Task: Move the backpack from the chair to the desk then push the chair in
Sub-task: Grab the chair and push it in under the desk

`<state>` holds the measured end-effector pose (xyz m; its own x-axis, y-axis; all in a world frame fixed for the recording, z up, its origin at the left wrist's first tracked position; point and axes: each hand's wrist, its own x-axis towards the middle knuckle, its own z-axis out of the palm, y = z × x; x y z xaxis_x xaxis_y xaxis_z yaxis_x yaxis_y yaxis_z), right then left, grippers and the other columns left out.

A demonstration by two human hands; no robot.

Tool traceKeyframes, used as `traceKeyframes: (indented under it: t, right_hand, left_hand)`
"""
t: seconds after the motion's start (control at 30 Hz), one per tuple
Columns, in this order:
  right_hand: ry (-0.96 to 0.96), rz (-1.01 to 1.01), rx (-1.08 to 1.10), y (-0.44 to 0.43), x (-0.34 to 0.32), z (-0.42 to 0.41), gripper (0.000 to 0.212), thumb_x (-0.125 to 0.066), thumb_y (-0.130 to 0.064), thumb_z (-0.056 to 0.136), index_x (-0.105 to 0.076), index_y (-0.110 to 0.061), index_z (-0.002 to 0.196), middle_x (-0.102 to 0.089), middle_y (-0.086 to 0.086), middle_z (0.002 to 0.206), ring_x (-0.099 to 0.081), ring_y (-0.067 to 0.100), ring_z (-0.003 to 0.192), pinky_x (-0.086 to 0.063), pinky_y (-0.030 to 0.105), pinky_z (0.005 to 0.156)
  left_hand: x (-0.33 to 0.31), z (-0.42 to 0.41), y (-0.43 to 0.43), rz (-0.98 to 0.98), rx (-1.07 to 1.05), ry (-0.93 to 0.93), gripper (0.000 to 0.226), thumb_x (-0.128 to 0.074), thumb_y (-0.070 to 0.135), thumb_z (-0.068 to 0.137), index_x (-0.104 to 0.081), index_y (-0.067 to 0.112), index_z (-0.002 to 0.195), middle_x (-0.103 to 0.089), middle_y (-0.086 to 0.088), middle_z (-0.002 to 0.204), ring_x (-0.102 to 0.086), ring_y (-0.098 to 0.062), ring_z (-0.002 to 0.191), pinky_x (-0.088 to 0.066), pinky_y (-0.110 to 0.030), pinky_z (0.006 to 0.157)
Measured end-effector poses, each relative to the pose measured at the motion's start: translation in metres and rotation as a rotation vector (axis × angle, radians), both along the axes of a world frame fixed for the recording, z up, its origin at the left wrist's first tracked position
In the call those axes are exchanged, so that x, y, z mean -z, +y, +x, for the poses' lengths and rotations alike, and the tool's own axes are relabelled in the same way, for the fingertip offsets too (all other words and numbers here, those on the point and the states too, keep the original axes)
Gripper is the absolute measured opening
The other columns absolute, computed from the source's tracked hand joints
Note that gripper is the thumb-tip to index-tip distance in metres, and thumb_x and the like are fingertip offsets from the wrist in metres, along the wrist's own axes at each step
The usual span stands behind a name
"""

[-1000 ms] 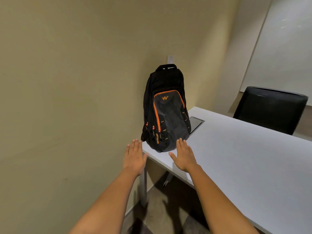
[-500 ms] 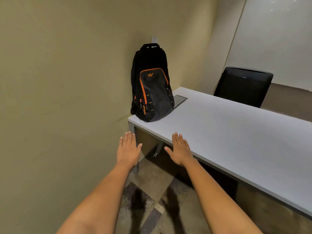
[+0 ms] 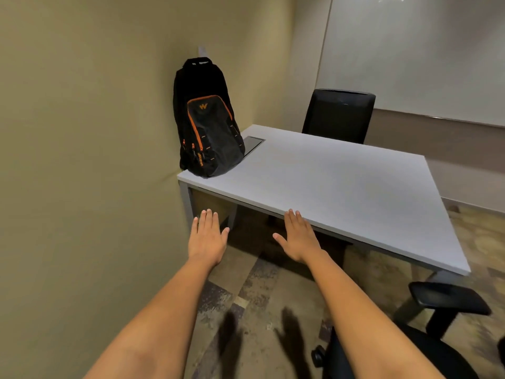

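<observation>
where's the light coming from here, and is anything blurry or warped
Head view: light comes from above, judging by the shadows of both hands on the floor; the near chair at lower right is smeared by blur; the backpack stays fairly sharp; the wide lens bends the left wall.

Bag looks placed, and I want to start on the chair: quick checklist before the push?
1. Backpack on the desk, upright against the wall: ok.
2. Left hand empty, open: ok.
3. Right hand empty, open: ok.
4. Hands on the near chair: not ok, neither touches it.
5. Floor under the desk free for the chair: cannot tell, it lies in shadow.
</observation>
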<state>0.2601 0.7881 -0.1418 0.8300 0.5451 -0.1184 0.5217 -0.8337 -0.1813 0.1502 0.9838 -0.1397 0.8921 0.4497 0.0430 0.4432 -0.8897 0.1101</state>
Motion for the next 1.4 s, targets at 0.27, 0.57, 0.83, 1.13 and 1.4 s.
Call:
traceKeyframes:
  t: [0.27,0.57,0.83,1.13,1.4]
  right_hand:
    - [-0.003,0.0,0.121,-0.061,-0.002,-0.039,0.073,-0.026,-0.047,0.101,0.006,-0.008,0.153,0.01,0.009,0.162,0.012,0.022,0.15,0.003,0.037,0.122]
    - [-0.015,-0.01,0.117,-0.115,-0.006,-0.053,0.073,-0.027,-0.048,0.1,0.005,-0.008,0.154,0.009,0.008,0.163,0.01,0.022,0.15,0.002,0.037,0.122]
    - [-0.045,-0.013,-0.083,-0.174,-0.011,-0.05,0.073,-0.027,-0.047,0.101,0.005,-0.009,0.153,0.01,0.008,0.162,0.011,0.022,0.15,0.004,0.037,0.121]
    - [-0.033,-0.053,-0.251,-0.288,-0.005,-0.07,0.073,-0.028,-0.047,0.1,0.005,-0.008,0.153,0.009,0.008,0.162,0.01,0.022,0.15,0.002,0.037,0.121]
    - [-0.054,-0.001,-0.327,-0.354,-0.014,-0.098,0.073,-0.028,-0.047,0.1,0.003,-0.008,0.154,0.008,0.008,0.163,0.009,0.022,0.15,0.002,0.037,0.121]
  left_hand:
    - [0.003,-0.022,-0.05,-0.033,0.115,-0.022,0.06,-0.017,0.04,0.103,-0.009,0.006,0.153,-0.005,-0.01,0.162,-0.001,-0.022,0.15,0.0,-0.036,0.121]
    - [-0.001,-0.041,-0.104,-0.043,0.087,-0.023,0.061,-0.017,0.04,0.103,-0.009,0.007,0.153,-0.006,-0.01,0.162,-0.001,-0.022,0.15,-0.001,-0.036,0.122]
    - [-0.003,-0.064,-0.184,-0.035,-0.107,-0.06,0.061,-0.017,0.04,0.103,-0.012,0.006,0.152,-0.009,-0.011,0.162,-0.003,-0.023,0.15,-0.002,-0.037,0.122]
    - [0.001,-0.123,-0.33,-0.112,-0.324,-0.052,0.061,-0.017,0.04,0.103,-0.01,0.007,0.153,-0.006,-0.011,0.162,-0.001,-0.022,0.15,0.0,-0.036,0.121]
    - [-0.017,-0.169,-0.416,-0.052,-0.416,-0.094,0.06,-0.018,0.039,0.103,-0.011,0.006,0.153,-0.009,-0.011,0.162,-0.003,-0.022,0.15,-0.001,-0.036,0.122]
